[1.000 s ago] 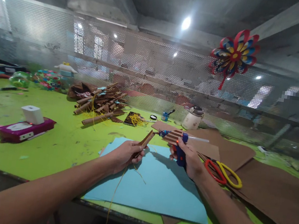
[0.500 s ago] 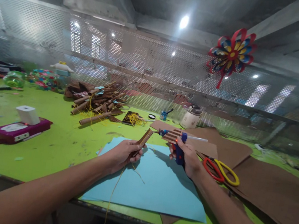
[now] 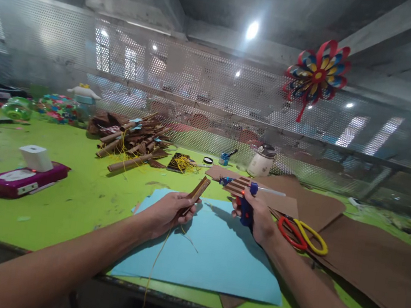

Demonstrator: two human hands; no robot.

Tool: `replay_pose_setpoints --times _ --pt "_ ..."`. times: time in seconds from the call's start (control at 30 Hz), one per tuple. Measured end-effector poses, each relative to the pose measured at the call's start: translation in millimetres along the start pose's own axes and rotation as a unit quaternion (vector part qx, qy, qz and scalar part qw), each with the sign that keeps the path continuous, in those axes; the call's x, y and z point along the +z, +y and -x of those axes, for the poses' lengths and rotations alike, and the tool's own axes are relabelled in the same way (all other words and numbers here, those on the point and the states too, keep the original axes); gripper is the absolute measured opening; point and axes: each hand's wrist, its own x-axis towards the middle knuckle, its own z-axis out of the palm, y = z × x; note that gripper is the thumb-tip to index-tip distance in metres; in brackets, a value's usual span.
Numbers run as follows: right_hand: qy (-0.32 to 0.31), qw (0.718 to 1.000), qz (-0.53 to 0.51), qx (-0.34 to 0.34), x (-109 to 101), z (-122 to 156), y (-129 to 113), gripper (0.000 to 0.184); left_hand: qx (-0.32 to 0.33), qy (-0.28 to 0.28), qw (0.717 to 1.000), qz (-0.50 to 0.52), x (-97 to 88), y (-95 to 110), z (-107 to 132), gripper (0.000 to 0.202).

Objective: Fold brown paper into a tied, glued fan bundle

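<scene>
While my left hand (image 3: 173, 213) pinches a folded brown paper strip (image 3: 200, 189) above the light-blue paper sheet (image 3: 213, 258) | right hand (image 3: 262, 221) grips blue plastic glue gun (image 3: 246, 212) | I'd steady both

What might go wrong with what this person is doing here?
Burn: the glue gun in the right hand points toward the left hand, which holds a brown strip; if the tip is hot, a slip might hurt.
Snag: the yellow thread trails from near the left hand over the edge of the table and could catch.
Drip: glue might land on the blue paper below.
</scene>
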Motion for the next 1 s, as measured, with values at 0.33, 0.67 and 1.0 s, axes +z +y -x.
replay_pose_setpoints --times 0.33,0.67,1.0 --pt "-0.047 0.999 0.006 0.007 4.4 5.4 -3.7 0.034 0.004 0.009 1.0 -0.006 -2.1 -3.0 -3.0 0.006" --pt "-0.113 0.989 0.084 0.04 5.8 9.6 1.3 0.04 -0.019 0.018 0.999 0.022 -4.8 -2.4 -3.5 0.007" --pt "-0.108 0.987 0.114 0.041 6.5 10.0 0.0 0.04 -0.026 0.021 0.999 0.034 -6.4 -2.7 -5.6 0.009"
